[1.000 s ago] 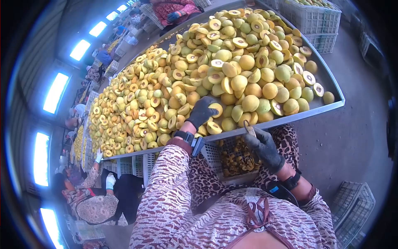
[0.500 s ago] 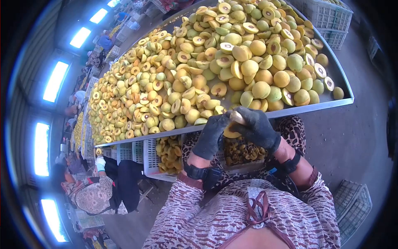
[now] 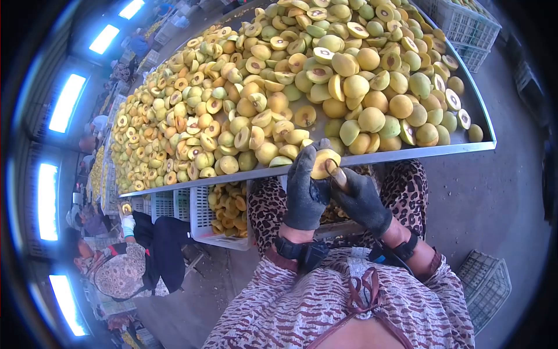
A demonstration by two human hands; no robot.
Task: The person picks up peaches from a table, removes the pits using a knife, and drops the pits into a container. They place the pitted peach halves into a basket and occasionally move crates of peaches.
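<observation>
My left hand (image 3: 304, 195), in a dark glove, grips a yellow peach half (image 3: 322, 165) with its cut face toward me. My right hand (image 3: 361, 202), gloved too, is closed around the short pale handle of a pitting knife (image 3: 340, 180). The tool's curved dark metal tip meets the middle of the cut face. Both hands are just below the near edge of a metal-rimmed table (image 3: 407, 153), which bears a large heap of peach halves (image 3: 250, 110); many show brown centres.
A white crate (image 3: 200, 220) of peach halves stands below the table to the left. Stacked crates (image 3: 465, 29) stand at the far right, and another crate (image 3: 483, 286) lies on the floor at right. A co-worker (image 3: 131, 264) sits to the left, holding fruit in a gloved hand.
My hands have moved slightly apart and turned, so the peach half's cut face now shows. The tool's tip, hidden before, is now visible at its centre. The view has shifted slightly.
</observation>
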